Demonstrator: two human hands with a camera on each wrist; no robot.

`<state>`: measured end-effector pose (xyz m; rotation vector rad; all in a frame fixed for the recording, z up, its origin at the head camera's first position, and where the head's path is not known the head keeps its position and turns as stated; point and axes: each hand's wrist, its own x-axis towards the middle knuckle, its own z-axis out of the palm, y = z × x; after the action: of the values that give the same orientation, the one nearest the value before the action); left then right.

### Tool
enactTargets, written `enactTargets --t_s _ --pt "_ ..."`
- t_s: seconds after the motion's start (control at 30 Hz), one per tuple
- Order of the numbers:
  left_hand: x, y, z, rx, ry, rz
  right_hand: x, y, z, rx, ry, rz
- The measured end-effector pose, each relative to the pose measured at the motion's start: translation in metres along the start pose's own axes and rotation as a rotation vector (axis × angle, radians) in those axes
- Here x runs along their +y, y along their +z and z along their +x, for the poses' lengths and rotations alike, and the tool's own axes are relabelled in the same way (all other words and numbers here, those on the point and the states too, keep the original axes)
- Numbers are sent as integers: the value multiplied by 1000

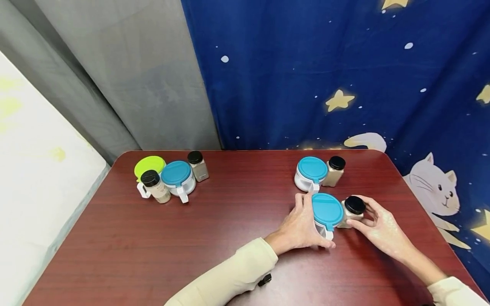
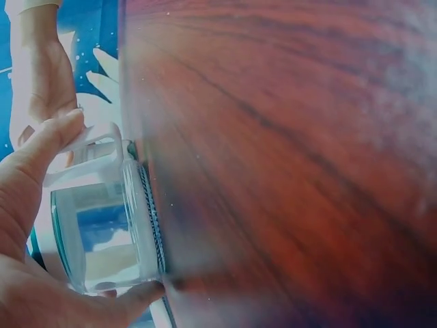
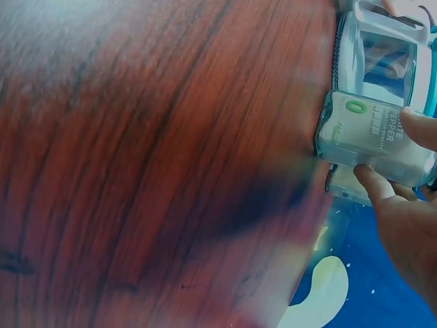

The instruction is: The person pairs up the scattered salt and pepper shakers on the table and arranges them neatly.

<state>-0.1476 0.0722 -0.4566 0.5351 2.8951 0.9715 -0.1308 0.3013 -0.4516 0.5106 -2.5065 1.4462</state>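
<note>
Holding glass jar (image 3: 365, 152), label (image 3: 384, 130) reading "PEPPER"

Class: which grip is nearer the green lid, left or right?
Left. The left grip holds a blue-lidded pot, to the right of the green lid; the right grip, on a jar beyond that pot, is farther right.

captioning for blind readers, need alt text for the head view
A person's left grip holds a blue-lidded jar and right grip a black-capped bottle, side by side at a reddish-brown table. Another blue-lidded jar and bottle stand behind; farther left, a green-lidded jar, a third blue-lidded jar and two more bottles stand.
</note>
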Motion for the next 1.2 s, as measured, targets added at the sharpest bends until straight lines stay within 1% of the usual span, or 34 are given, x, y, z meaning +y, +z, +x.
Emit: enactTargets --t_s 0.2,0.4,0.7,0.83,0.93,1.03,1.2 --pt "3 1 1 8 -21 78 0 -2 -1 -4 5 -8" --pt "3 0 1 11 -10 120 2 1 -3 3 2 -1" --pt "3 0 2 22 5 118 3 1 -3 5 -14 13" --pt "3 -1 0 19 -8 114 1 1 -4 -24 4 14" --pt "2 -6 -2 6 -22 91 -1 -1 -6 -50 8 -16" --pt "-1 -14 -6 -7 -6 62 -3 -6 -6 -52 -12 -30" --pt "-6 -27 -14 -52 86 50 -12 -16 -2 -11 -74 -23"
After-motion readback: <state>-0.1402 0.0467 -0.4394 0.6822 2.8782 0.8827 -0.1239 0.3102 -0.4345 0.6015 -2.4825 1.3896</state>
